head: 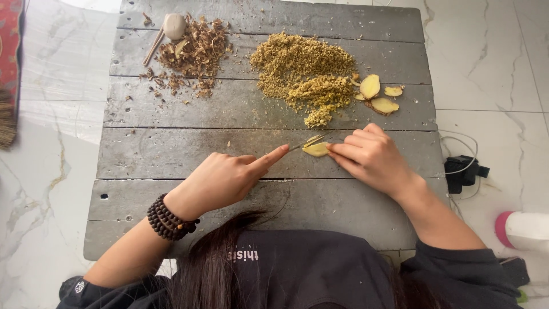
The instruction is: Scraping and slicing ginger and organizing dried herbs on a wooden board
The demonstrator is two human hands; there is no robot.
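Pinching the ginger slice (316,149) flat near the wooden board's (171,154) centre, your right hand (374,157) steadies it while your left hand (226,180), fist closed with forefinger extended along the knife (297,146), cuts at three o'clock.

Grey weathered plank table (171,154) with dark seams, on a white marble floor (492,57) with faint grey-brown veins; brown dried bark chips (194,54) beside a beige round stone (174,26), and a yellow-olive heap of chopped bits (303,71) near pale yellow ginger slices (377,94) with tan edges. Left hand (220,180) wears a dark brown bead bracelet (168,218), right hand (372,157) pins a pale yellow ginger piece (316,149). Black top (309,269) with small white lettering, dark brown hair (211,269), black charger (463,171) with white cable, white bottle (523,230) with pink cap, red patterned cloth (8,51).
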